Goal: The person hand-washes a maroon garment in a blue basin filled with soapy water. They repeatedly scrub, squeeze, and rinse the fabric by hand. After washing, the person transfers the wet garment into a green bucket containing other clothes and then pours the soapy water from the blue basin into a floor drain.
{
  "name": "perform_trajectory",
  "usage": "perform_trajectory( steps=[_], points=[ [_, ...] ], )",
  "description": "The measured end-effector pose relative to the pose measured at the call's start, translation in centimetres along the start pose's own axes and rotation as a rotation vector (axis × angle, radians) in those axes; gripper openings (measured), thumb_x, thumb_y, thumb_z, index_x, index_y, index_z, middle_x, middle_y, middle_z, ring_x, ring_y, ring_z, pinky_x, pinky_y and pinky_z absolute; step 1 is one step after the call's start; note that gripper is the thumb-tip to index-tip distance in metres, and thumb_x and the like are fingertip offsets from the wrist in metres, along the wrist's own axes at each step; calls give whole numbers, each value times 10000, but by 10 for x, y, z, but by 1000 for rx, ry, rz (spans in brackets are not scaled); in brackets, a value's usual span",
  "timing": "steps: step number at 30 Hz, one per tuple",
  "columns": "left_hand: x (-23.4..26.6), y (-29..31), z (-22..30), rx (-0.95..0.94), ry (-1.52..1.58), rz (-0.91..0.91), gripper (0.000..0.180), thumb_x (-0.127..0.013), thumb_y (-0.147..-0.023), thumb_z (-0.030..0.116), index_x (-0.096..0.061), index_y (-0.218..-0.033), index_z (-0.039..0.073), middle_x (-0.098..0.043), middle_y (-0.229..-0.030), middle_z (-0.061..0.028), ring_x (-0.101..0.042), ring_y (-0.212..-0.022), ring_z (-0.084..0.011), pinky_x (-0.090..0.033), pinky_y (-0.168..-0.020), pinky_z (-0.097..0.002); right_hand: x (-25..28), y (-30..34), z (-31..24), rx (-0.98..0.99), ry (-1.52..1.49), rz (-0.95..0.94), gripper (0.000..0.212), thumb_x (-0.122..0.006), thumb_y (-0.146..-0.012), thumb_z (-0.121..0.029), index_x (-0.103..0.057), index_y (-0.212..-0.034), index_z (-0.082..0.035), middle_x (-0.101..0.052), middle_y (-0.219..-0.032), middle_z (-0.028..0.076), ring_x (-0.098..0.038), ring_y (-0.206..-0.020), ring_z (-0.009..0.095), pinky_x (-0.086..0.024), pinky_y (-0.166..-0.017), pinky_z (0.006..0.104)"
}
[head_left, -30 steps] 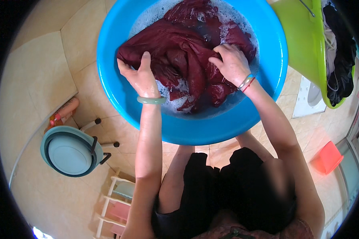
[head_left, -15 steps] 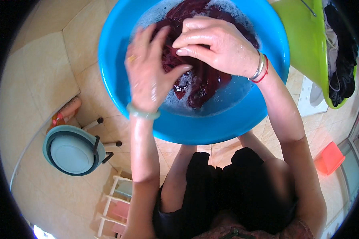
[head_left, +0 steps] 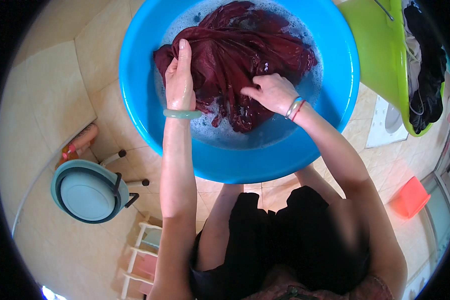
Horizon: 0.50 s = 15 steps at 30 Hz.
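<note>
A wet dark-red cloth garment [head_left: 220, 55] lies bunched in soapy water inside a large blue basin [head_left: 235, 170]. At the basin's left side my left hand [head_left: 179, 75], with a pale green bangle [head_left: 182, 114] on its wrist, is closed on a lifted fold of the garment, thumb on top. My right hand [head_left: 275, 92] is at the garment's lower right part, its fingers curled down into the wet cloth and partly hidden by it; the thumb points left. A silvery bracelet and a red cord circle the right wrist. Part of the garment is under the suds.
A green tub [head_left: 380, 55] with black and white clothes [head_left: 425, 70] stands at the right, near a white floor fixture [head_left: 387, 122]. An orange-red bin [head_left: 410, 197] sits lower right. On the left are a grey-blue folding basin [head_left: 87, 192] and a white rack [head_left: 135, 255].
My hands have moved apart from above the middle of the cloth. The left has taken hold of the garment and raised a fold at the left; the right has moved lower, onto the cloth.
</note>
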State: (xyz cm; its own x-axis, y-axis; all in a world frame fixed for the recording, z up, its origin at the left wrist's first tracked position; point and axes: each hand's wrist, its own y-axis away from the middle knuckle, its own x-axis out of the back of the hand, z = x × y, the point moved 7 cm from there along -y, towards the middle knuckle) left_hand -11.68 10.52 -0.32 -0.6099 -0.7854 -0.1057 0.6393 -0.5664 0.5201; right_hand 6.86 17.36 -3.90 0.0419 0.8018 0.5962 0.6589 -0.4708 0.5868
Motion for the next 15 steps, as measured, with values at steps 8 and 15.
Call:
perform_trajectory(
  steps=[8, 15],
  points=[
    [3, 14, 0, -62, -637, -400, 489, -725, -856, 333, -616, -1164, -32, -664, -1107, -97, -606, -993, -138, -465, -895, -279, 57, 5, 24, 67, -1380, 61, 251, -549, -968, -249, -634, -1118, -67, -651, -1051, 11, -598, -957, 136, -471, -854, 294],
    [2, 15, 6, -200, -195, -163, 244, -669, -913, 192, -680, -1094, 28, -678, -1033, -15, -595, -928, -88, -471, -856, -257, 83, -8, 37, 210, -1478, 230, 325, -559, -964, -195, -571, -1257, -55, -601, -1241, 59, -544, -1163, 186, -412, -1009, 340]
  ],
)
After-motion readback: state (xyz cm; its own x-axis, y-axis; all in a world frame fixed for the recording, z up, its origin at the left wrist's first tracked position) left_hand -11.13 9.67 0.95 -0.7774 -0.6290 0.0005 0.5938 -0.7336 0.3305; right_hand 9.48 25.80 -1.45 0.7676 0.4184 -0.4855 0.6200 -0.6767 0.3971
